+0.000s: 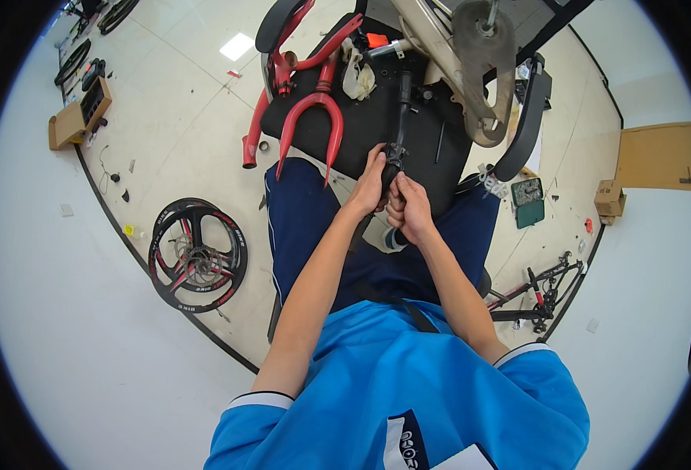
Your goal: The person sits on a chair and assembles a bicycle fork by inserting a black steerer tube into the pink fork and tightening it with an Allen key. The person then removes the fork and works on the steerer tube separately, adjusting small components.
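Upper centre of the frame, our left grip (pixel 368 186) grasps a black bicycle post (pixel 403 106) by its clamp (pixel 394 152); our right grip (pixel 413 210) curls alongside, contact unclear. Likely stiff, light, best held there.

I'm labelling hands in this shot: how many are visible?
2: the left hand at the black clamp, and the right hand just below and right of it. Some fingers are hidden.
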A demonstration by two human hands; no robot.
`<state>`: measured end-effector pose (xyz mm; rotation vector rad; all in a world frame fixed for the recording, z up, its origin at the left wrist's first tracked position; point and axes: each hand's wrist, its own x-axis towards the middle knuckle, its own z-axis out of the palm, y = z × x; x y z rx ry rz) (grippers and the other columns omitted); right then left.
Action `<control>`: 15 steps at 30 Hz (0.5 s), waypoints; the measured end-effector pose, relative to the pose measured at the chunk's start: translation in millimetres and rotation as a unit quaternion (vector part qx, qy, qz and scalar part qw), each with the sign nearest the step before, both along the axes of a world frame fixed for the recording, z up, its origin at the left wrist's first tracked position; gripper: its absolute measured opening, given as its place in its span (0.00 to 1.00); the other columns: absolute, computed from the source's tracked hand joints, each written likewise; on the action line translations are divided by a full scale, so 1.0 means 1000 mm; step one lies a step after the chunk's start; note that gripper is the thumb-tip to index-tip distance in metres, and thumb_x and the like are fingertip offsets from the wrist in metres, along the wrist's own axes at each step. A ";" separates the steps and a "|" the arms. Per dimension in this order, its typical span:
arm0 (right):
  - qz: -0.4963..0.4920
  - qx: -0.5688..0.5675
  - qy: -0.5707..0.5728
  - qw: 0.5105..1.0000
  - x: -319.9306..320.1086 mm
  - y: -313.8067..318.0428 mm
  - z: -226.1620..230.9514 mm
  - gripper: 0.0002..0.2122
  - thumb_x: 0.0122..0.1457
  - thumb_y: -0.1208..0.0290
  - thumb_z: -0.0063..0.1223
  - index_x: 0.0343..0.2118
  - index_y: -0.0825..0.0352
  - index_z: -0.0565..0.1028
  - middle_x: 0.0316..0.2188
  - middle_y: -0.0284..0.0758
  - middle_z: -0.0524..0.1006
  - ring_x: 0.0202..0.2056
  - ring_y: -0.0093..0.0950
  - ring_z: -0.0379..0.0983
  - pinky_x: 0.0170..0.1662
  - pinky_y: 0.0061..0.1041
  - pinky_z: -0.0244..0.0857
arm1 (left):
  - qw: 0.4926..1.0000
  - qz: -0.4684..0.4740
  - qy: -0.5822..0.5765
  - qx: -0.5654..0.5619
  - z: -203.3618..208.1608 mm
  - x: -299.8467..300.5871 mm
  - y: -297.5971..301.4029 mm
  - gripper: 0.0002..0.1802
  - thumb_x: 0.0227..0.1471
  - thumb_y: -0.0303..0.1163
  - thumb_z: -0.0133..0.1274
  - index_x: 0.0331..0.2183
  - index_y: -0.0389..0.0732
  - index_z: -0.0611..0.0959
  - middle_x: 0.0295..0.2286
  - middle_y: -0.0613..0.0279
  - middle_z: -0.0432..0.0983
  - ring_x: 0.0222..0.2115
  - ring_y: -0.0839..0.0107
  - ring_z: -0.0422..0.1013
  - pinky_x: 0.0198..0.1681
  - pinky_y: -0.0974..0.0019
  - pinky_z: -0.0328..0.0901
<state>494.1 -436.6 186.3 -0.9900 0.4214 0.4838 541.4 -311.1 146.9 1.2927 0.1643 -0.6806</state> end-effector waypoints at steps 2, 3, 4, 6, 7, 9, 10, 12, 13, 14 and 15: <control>-0.008 0.003 -0.001 1.000 -0.001 0.001 -0.002 0.18 0.73 0.55 0.36 0.27 0.60 0.63 0.14 0.23 0.53 0.11 0.15 0.43 0.14 0.18 0.38 | 1.000 0.004 -0.005 0.003 -0.001 0.000 -0.001 0.29 0.68 0.57 0.27 0.64 0.60 0.57 0.25 0.64 0.67 0.15 0.76 0.58 0.15 0.71 0.52; -0.007 0.000 -0.002 1.000 -0.002 0.002 -0.002 0.18 0.73 0.55 0.36 0.27 0.59 0.63 0.14 0.23 0.53 0.11 0.15 0.43 0.14 0.18 0.37 | 1.000 0.006 -0.006 0.005 -0.002 0.000 -0.002 0.29 0.68 0.57 0.27 0.64 0.60 0.57 0.25 0.64 0.67 0.15 0.76 0.58 0.15 0.71 0.51; -0.007 -0.002 -0.002 1.000 -0.003 0.002 -0.001 0.18 0.73 0.55 0.36 0.27 0.59 0.62 0.14 0.23 0.53 0.11 0.15 0.43 0.14 0.18 0.37 | 1.000 0.008 -0.008 0.006 0.000 0.000 -0.002 0.29 0.68 0.57 0.27 0.64 0.60 0.57 0.26 0.64 0.67 0.15 0.76 0.58 0.14 0.71 0.50; -0.011 -0.009 -0.002 1.000 -0.003 0.003 0.000 0.18 0.73 0.55 0.36 0.27 0.59 0.63 0.14 0.23 0.53 0.11 0.15 0.43 0.14 0.18 0.37 | 1.000 -0.014 0.004 0.018 0.004 0.001 0.002 0.29 0.68 0.57 0.27 0.64 0.58 0.58 0.29 0.62 0.69 0.20 0.74 0.63 0.20 0.70 0.58; -0.015 -0.012 -0.003 1.000 -0.003 0.004 0.000 0.18 0.73 0.55 0.36 0.27 0.59 0.63 0.14 0.23 0.53 0.11 0.15 0.43 0.14 0.19 0.37 | 0.999 -0.024 0.010 0.023 0.006 0.001 0.003 0.29 0.68 0.56 0.27 0.65 0.57 0.58 0.31 0.61 0.70 0.22 0.73 0.65 0.23 0.69 0.62; -0.029 -0.013 0.002 0.999 -0.004 0.007 0.002 0.18 0.73 0.55 0.37 0.27 0.59 0.62 0.14 0.23 0.53 0.11 0.15 0.43 0.14 0.19 0.36 | 0.999 0.008 -0.042 0.033 -0.007 0.001 -0.003 0.29 0.69 0.55 0.27 0.65 0.54 0.58 0.37 0.58 0.71 0.30 0.70 0.68 0.36 0.67 0.65; -0.039 -0.011 0.008 0.999 -0.004 0.009 0.004 0.18 0.73 0.55 0.37 0.27 0.59 0.62 0.14 0.22 0.53 0.11 0.15 0.43 0.14 0.19 0.36 | 0.997 0.023 -0.068 0.038 -0.007 0.001 -0.005 0.29 0.69 0.54 0.27 0.64 0.53 0.59 0.40 0.57 0.71 0.35 0.69 0.70 0.42 0.66 0.66; -0.057 -0.015 0.016 0.998 -0.005 0.015 0.008 0.18 0.72 0.54 0.37 0.26 0.59 0.62 0.14 0.22 0.53 0.11 0.15 0.43 0.14 0.19 0.36 | 0.997 0.021 -0.062 0.048 -0.007 0.001 -0.006 0.29 0.69 0.53 0.28 0.64 0.50 0.59 0.44 0.56 0.71 0.42 0.68 0.68 0.50 0.67 0.61; -0.064 -0.021 0.018 0.998 -0.005 0.019 0.010 0.18 0.72 0.54 0.37 0.26 0.58 0.62 0.14 0.22 0.53 0.11 0.15 0.43 0.15 0.19 0.36 | 0.997 0.021 -0.059 0.053 -0.005 0.001 -0.006 0.29 0.69 0.52 0.28 0.64 0.49 0.60 0.46 0.55 0.70 0.45 0.68 0.67 0.55 0.67 0.59; -0.071 -0.028 0.019 0.997 -0.005 0.022 0.012 0.18 0.72 0.54 0.37 0.26 0.58 0.62 0.14 0.22 0.53 0.12 0.15 0.42 0.15 0.19 0.36 | 0.996 0.027 -0.071 0.055 -0.010 0.000 -0.008 0.29 0.69 0.51 0.28 0.64 0.49 0.60 0.46 0.55 0.70 0.44 0.68 0.67 0.54 0.67 0.59; -0.078 -0.027 0.016 0.996 -0.006 0.024 0.010 0.18 0.72 0.54 0.37 0.25 0.58 0.61 0.14 0.22 0.53 0.12 0.15 0.42 0.15 0.19 0.36 | 0.994 0.032 -0.084 0.057 -0.018 0.000 -0.011 0.28 0.69 0.51 0.28 0.64 0.50 0.60 0.46 0.55 0.70 0.44 0.68 0.68 0.53 0.67 0.60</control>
